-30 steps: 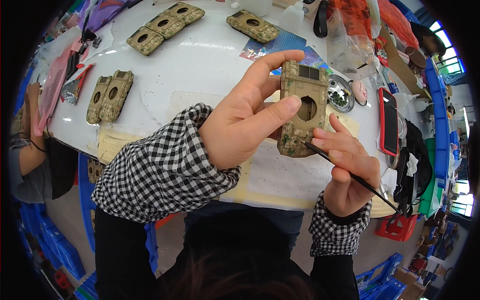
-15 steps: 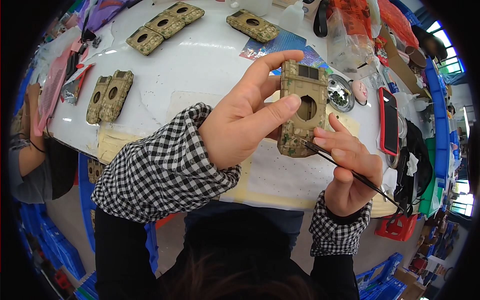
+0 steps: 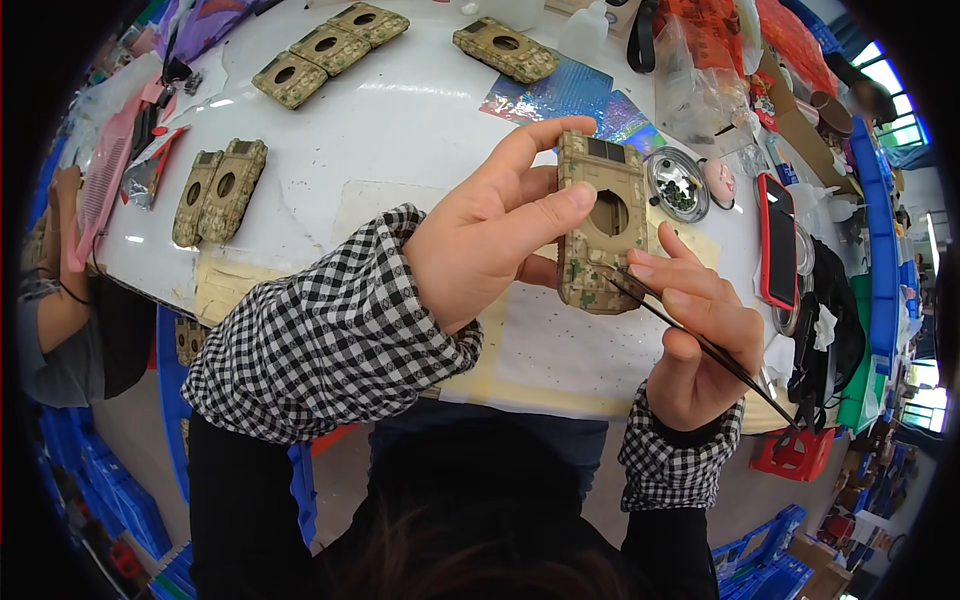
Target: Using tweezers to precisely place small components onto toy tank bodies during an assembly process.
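My left hand grips a camouflage-painted toy tank hull by its left side, thumb on top beside the round hole and fingers round the edge. The hull is held above a white paper sheet. Black tweezers are pinched in my right hand, their tips at the near end of the hull's top. Whether the tips hold a tiny part is too small to tell. Just right of the hull sits a round clear dish with small dark green pieces.
More tank hulls lie at the left, far left and far middle. A red-cased phone and a black bag are on the right. A person's arm shows at the left edge, near a pink basket.
The hull has tilted and shifted slightly left, uncovering more of the dish. The tweezer tips now rest a little higher on its near end. Both hands keep their grips.
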Demonstrator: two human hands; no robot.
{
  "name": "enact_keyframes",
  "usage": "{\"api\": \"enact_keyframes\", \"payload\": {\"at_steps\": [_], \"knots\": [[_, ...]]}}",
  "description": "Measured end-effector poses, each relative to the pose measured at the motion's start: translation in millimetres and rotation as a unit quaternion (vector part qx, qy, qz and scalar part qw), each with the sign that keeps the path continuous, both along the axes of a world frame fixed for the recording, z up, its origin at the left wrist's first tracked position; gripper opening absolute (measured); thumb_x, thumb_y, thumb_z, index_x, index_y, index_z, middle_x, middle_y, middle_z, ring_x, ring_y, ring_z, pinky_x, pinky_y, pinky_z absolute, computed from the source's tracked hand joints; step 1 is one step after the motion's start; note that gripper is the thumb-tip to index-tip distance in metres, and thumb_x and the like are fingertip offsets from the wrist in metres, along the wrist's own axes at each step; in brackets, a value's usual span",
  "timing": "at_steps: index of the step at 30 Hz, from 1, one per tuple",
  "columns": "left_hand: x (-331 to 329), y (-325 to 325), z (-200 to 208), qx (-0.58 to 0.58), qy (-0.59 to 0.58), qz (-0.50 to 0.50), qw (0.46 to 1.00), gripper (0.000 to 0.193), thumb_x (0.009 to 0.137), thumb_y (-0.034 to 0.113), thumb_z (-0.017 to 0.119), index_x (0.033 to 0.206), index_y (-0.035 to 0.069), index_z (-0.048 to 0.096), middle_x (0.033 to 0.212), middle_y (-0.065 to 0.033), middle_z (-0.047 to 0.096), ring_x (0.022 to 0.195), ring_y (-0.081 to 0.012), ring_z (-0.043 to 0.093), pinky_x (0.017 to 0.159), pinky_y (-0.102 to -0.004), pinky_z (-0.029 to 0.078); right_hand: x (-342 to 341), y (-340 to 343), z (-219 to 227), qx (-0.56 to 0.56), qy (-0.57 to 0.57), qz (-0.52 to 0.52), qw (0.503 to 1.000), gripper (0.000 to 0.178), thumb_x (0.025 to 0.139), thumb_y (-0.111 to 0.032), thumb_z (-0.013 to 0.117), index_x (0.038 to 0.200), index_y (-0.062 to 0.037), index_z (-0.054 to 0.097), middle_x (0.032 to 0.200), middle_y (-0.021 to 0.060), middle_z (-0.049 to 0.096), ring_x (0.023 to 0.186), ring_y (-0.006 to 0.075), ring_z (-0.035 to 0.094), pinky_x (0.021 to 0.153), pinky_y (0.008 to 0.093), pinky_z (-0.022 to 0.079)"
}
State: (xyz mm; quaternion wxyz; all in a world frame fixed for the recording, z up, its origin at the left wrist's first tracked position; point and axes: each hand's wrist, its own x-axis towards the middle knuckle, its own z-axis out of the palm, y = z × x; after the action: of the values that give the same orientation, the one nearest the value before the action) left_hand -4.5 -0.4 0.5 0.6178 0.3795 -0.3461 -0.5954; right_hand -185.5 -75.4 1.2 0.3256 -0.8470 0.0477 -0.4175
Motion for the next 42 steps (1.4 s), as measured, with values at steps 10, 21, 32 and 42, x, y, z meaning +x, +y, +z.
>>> {"api": "enact_keyframes", "payload": {"at_steps": [10, 21, 32, 42], "knots": [[-0.8, 0.9, 0.3, -0.005, 0.004, 0.005, 1.000, 0.051, 0.094, 0.021, 0.045, 0.139, 0.012, 0.023, 0.120, -0.0094, 0.051, 0.104, -0.0137, 0.054, 0.075, -0.0269, 0.050, 0.9, 0.7, 0.6, 0.002, -0.004, -0.002, 1.000, 0.025, 0.092, -0.027, 0.051, 0.096, -0.0030, 0.045, 0.091, 0.0235, 0.063, 0.091, 0.0314, 0.063, 0.095, 0.0555, 0.039], [-0.7, 1.3, 2.3, 0.007, 0.002, 0.001, 1.000, 0.050, 0.094, 0.020, 0.045, 0.139, 0.012, 0.024, 0.121, -0.0092, 0.050, 0.103, -0.0127, 0.054, 0.073, -0.0261, 0.050, 0.3, 2.6, -2.0, 0.082, -0.040, 0.013, 0.996, 0.020, 0.085, -0.018, 0.061, 0.095, -0.0027, 0.052, 0.095, 0.0189, 0.064, 0.099, 0.0299, 0.062, 0.098, 0.0507, 0.037], [0.9, -1.4, -0.5, 0.074, 0.070, -0.002, 0.995, 0.051, 0.096, 0.021, 0.039, 0.140, 0.008, 0.019, 0.125, -0.0111, 0.047, 0.107, -0.0184, 0.055, 0.084, -0.0351, 0.051, 1.3, 2.2, -4.3, 0.130, -0.144, -0.032, 0.980, 0.034, 0.092, -0.032, 0.051, 0.098, 0.0006, 0.044, 0.091, 0.0194, 0.059, 0.091, 0.0322, 0.063, 0.093, 0.0516, 0.043], [9.5, -0.5, 0.5, 0.085, 0.196, -0.029, 0.976, 0.061, 0.084, 0.008, 0.041, 0.139, 0.001, 0.016, 0.132, -0.0182, 0.041, 0.113, -0.0294, 0.052, 0.096, -0.0431, 0.044, -2.2, 2.5, -7.0, 0.118, -0.129, -0.053, 0.983, 0.036, 0.090, -0.032, 0.053, 0.100, 0.0007, 0.045, 0.092, 0.0168, 0.057, 0.085, 0.0292, 0.064, 0.093, 0.0523, 0.043]]}}
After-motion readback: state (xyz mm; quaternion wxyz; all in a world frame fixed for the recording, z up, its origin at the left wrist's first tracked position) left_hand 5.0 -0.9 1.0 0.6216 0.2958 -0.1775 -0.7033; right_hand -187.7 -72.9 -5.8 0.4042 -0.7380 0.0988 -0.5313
